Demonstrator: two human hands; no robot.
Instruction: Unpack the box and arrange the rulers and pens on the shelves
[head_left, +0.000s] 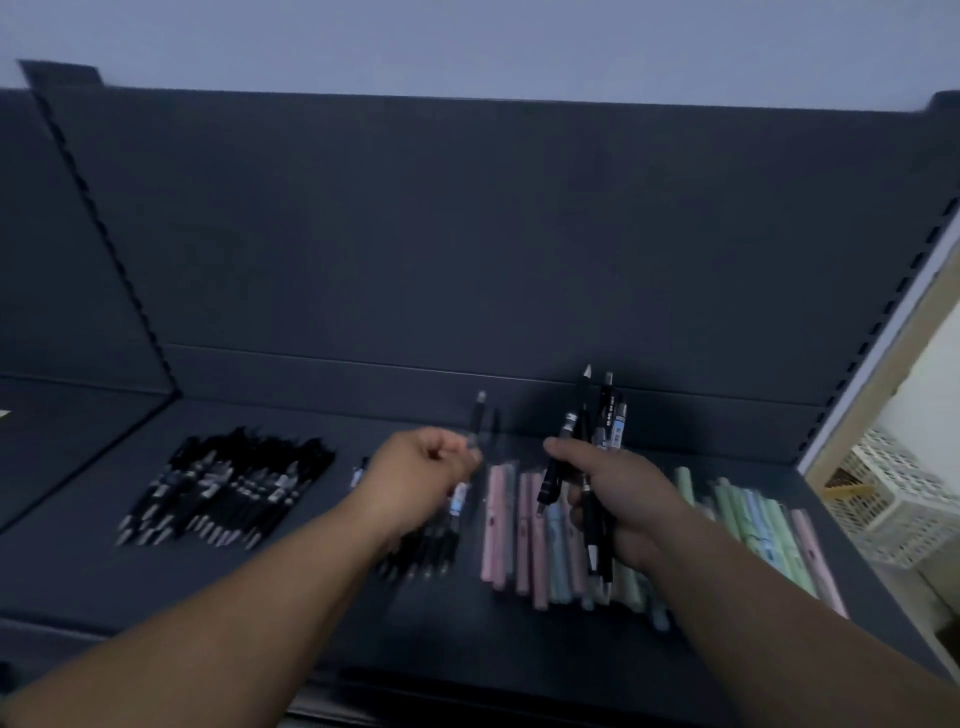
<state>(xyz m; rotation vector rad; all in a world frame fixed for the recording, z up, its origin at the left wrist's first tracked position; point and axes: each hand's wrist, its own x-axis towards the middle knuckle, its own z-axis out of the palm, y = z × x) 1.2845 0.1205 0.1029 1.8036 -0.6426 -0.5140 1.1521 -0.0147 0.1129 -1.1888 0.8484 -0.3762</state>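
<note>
My left hand (423, 470) pinches a single dark pen (470, 452), held nearly upright over the dark shelf (78, 561). My right hand (618, 499) grips a bunch of black pens (592, 431) that fan out above its fingers. A pile of black pens (223, 488) lies on the shelf at the left. A small row of black pens (426, 551) lies below my left wrist. Pastel pink, blue and green pens (524, 530) lie side by side under and right of my right hand. The view is blurred. No rulers or box are in view.
A dark back panel (467, 234) rises behind the shelf, with slotted uprights at its left and right edges. A white lattice basket (883, 504) stands to the right, beyond the shelf's end. Another dark shelf section (52, 415) adjoins at the left.
</note>
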